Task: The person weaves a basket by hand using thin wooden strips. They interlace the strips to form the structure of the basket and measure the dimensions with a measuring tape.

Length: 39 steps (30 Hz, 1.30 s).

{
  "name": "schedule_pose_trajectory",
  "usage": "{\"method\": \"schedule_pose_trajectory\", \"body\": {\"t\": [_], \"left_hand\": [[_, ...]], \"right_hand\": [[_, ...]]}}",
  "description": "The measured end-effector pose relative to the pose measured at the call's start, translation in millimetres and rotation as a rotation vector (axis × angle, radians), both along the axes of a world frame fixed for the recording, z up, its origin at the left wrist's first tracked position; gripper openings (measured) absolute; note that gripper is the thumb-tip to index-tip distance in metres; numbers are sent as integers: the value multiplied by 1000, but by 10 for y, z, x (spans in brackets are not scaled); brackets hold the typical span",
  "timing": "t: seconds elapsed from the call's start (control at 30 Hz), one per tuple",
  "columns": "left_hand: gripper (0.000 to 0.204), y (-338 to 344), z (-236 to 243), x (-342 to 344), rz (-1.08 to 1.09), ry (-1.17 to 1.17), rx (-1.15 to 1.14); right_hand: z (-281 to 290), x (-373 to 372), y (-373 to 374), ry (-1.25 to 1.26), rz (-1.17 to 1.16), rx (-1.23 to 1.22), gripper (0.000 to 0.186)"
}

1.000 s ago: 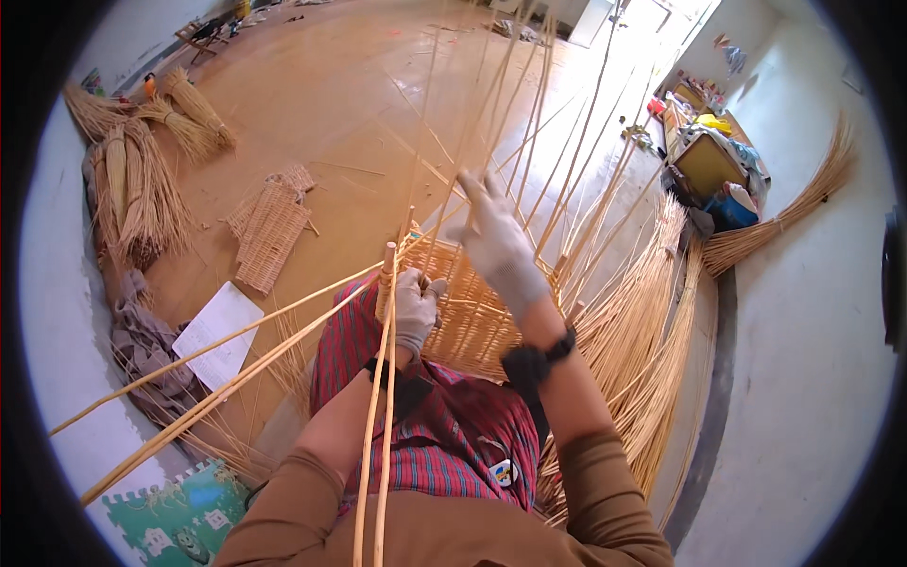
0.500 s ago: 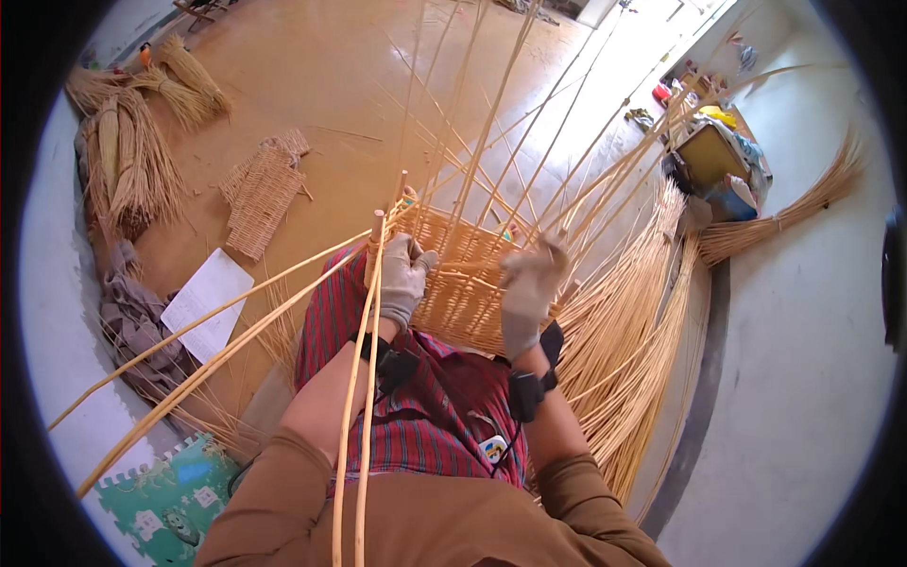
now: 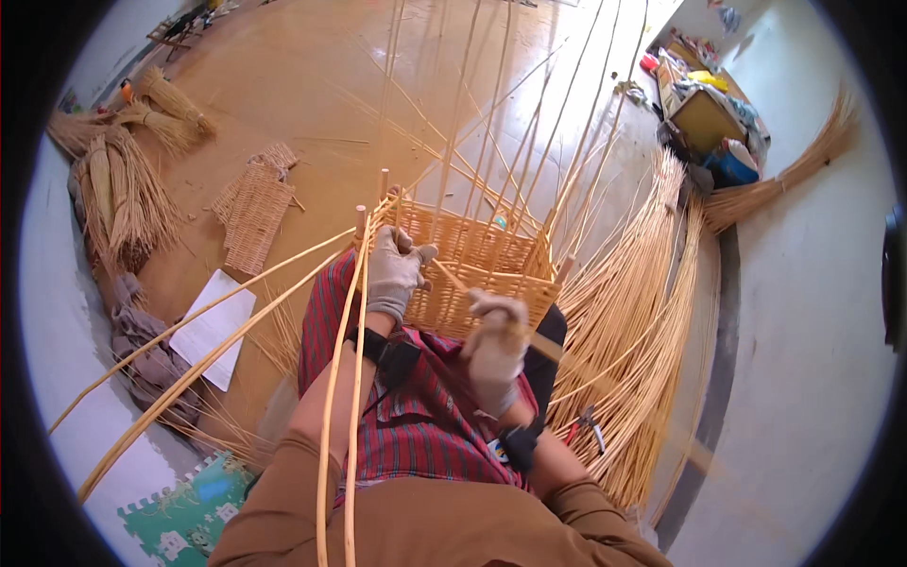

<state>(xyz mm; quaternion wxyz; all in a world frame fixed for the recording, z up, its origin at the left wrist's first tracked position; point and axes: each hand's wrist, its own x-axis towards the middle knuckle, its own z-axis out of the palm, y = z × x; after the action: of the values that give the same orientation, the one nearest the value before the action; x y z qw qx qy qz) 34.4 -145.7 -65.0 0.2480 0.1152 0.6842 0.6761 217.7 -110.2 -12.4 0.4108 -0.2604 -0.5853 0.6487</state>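
A tan woven wicker basket (image 3: 444, 307) rests on my striped lap cloth (image 3: 430, 416), with long rods (image 3: 453, 113) rising from it and short wooden posts (image 3: 360, 222) at its corners. My left hand (image 3: 392, 274), in a pale glove, is closed on the weaving at the basket's left front, beside long strands (image 3: 335, 387) running toward me. My gloved right hand (image 3: 496, 350), smeared by motion, is low in front of the basket, closed on a cane strand (image 3: 449, 274) that runs from near my left fingers.
Loose cane bundles (image 3: 624, 340) lie at my right, with pliers (image 3: 586, 425) on them. More bundles (image 3: 123, 180), a woven panel (image 3: 253, 213), a white sheet (image 3: 203, 331) and a foam mat (image 3: 179, 520) are at left. A cluttered cabinet (image 3: 709, 123) stands at back right.
My right hand has come down and toward me from among the upright rods, closing and drawing a strand. My left hand stays at the left corner, slightly shifted. Pliers now show at right.
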Motion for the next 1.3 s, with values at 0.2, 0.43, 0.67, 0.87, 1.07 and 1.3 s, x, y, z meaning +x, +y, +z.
{"method": "schedule_pose_trajectory", "body": {"t": [0.2,0.43,0.67,0.87,1.07,1.3], "left_hand": [[35,6,367,204,-56,808,-37],[35,467,400,61,-591,-119,-215],[24,454,354,201,-568,173,-296],[32,470,430,279,-479,66,-169],[36,477,234,172,-503,237,-104],[57,713,593,279,-308,555,-509]], "right_hand": [[-356,534,1046,232,-163,-313,6],[-471,538,1113,138,-281,-282,11],[259,-101,1468,-232,-87,452,36],[297,-839,1980,-31,55,703,60],[-573,352,1373,445,-259,83,23],[-41,300,835,502,-67,-14,29]]}}
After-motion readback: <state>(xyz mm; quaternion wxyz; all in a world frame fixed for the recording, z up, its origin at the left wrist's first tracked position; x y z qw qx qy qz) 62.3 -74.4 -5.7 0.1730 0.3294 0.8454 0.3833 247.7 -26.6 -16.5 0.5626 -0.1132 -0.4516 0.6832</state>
